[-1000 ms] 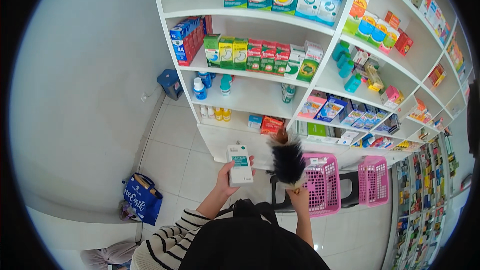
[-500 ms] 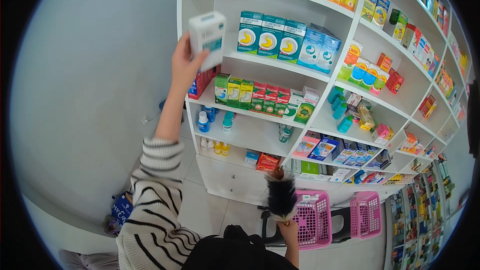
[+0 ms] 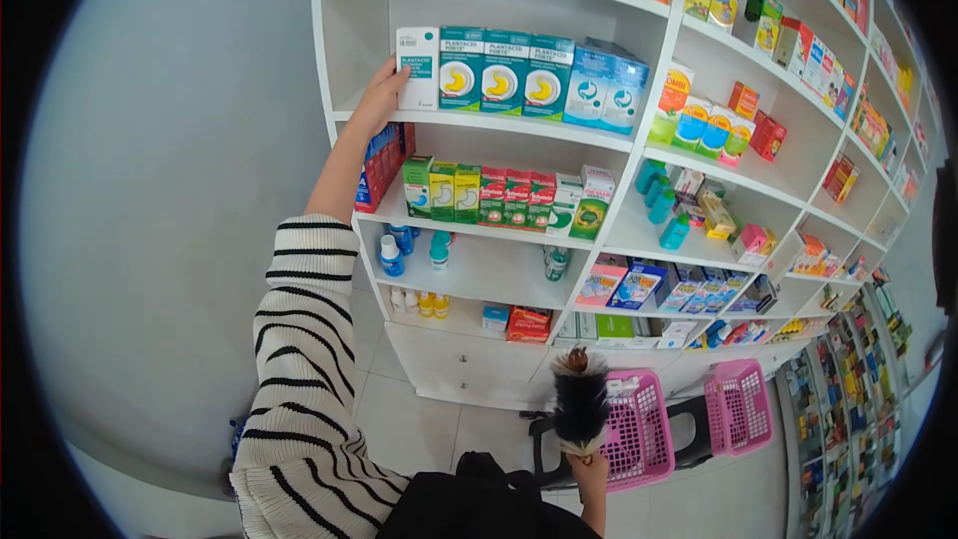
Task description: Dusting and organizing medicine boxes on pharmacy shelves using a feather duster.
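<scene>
My left hand (image 3: 377, 98) grips the left side of a white medicine box (image 3: 418, 68) with a teal label. The box stands upright on a white shelf, at the left end of a row of teal medicine boxes (image 3: 505, 73) with a yellow picture. Two light-blue boxes (image 3: 605, 88) close that row on the right. Low down, near the pink baskets, my right hand (image 3: 589, 475) is closed round the handle of a feather duster (image 3: 580, 404). Its dark, fluffy head points up toward the cabinet.
White shelving (image 3: 479, 225) curves off to the right, filled with boxes and bottles. Below stand pink baskets (image 3: 654, 429) (image 3: 738, 409) on dark supports. One shelf down is a row of green, yellow and red boxes (image 3: 504, 198). A plain wall (image 3: 180, 190) rises at left.
My left hand has brought the white box from in front of the shelf onto it, beside the teal boxes, its front turned outward. The duster stays in my right hand.
</scene>
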A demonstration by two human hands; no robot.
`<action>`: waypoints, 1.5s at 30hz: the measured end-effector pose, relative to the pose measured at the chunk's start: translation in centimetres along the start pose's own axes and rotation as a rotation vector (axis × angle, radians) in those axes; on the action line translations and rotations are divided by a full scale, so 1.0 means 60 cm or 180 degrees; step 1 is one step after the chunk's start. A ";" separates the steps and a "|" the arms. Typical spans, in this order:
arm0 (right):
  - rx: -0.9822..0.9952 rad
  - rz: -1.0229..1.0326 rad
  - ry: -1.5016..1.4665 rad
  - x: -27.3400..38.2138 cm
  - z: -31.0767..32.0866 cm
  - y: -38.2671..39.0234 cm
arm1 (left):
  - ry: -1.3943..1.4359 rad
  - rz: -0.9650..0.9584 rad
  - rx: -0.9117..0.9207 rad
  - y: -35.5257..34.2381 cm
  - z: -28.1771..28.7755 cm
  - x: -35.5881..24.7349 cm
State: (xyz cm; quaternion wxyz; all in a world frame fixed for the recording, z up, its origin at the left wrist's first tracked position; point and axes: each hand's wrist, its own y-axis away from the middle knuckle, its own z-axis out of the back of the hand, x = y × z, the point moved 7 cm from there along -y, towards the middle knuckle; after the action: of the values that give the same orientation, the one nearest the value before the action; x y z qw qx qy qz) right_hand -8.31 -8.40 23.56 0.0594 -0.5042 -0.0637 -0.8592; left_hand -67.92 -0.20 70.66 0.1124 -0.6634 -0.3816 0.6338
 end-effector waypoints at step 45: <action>-0.0220 -0.2058 0.0703 -0.382 0.467 0.090 | -0.3288 0.1635 0.1749 0.846 -0.770 0.990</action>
State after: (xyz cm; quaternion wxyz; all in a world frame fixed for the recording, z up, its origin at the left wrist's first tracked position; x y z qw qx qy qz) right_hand 27.73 -8.09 17.33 -0.2266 -0.3636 -0.1843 -0.8846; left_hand -12.25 19.15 1.60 -0.0755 -0.2897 -0.0390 0.9533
